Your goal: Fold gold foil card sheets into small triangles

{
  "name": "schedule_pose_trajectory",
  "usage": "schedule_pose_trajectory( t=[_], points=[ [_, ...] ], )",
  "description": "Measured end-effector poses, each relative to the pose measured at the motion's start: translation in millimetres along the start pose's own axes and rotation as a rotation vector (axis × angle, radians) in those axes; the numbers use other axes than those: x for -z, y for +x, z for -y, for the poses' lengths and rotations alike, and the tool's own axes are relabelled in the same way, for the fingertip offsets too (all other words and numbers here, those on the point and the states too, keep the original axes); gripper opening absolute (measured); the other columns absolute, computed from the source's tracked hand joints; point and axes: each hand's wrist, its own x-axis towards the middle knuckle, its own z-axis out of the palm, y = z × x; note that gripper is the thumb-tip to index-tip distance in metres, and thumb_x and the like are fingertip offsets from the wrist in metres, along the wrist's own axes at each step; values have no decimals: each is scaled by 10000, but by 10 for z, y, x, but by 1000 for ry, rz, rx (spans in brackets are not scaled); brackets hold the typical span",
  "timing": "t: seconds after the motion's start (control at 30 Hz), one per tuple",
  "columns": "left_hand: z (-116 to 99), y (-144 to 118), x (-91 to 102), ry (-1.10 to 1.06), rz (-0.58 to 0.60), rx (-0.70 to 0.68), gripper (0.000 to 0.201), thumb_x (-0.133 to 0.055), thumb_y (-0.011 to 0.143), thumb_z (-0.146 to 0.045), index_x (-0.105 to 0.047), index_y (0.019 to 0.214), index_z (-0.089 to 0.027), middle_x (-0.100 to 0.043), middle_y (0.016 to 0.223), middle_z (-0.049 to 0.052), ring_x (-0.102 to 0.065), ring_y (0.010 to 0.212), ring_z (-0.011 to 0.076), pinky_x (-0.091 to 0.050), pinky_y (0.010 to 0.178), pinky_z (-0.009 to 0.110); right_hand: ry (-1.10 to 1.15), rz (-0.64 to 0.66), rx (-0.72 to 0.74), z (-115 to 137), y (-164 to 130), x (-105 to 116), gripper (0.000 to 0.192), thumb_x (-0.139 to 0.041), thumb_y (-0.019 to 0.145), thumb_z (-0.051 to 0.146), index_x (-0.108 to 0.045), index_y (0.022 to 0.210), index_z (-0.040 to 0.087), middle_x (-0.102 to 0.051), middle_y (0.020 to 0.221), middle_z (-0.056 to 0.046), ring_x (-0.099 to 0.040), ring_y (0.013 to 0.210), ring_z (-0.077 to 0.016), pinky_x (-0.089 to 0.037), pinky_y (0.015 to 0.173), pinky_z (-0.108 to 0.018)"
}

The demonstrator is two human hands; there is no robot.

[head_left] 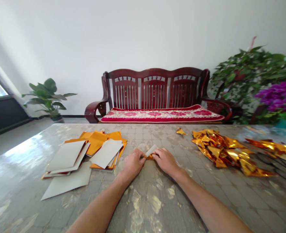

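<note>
Gold foil paper (pixel 150 153), white on its back, sits pinched between both hands at the middle of the counter (pixel 143 200). Fingers of the left hand (pixel 133 163) and right hand (pixel 165 160) are closed on it. A clean fold likely needs edges aligned and the crease pressed flat against the counter.

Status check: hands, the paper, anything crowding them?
Left hand and right hand both pinch one small folded gold paper on the table. Flat sheets lie left, folded gold pieces right; both apart from the hands.
</note>
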Motion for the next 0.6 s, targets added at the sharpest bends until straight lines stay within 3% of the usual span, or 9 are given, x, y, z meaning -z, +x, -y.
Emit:
schedule_pose_trajectory(
  t=[0.3,0.6],
  points=[
    [10,12,27,-70,1,-25,120,-596,856,-278,-710,852,-240,-705,949,3,-642,887,177,-402,723,235,62,-23,-7,-6,-8,2,203,-529,914,229,-637,744,212,-677,814,-14,-554,827,-182,-351,720,-278],
    [83,26,-9,-96,-44,-152,107,-575,872,-240,-669,826,-215,-664,893,8,-616,862,169,-396,735,241,179,-13,-10,-15,-16,24,175,-595,891,332,-689,787,229,-694,833,-2,-563,831,-179,-369,722,-270]
  ],
)
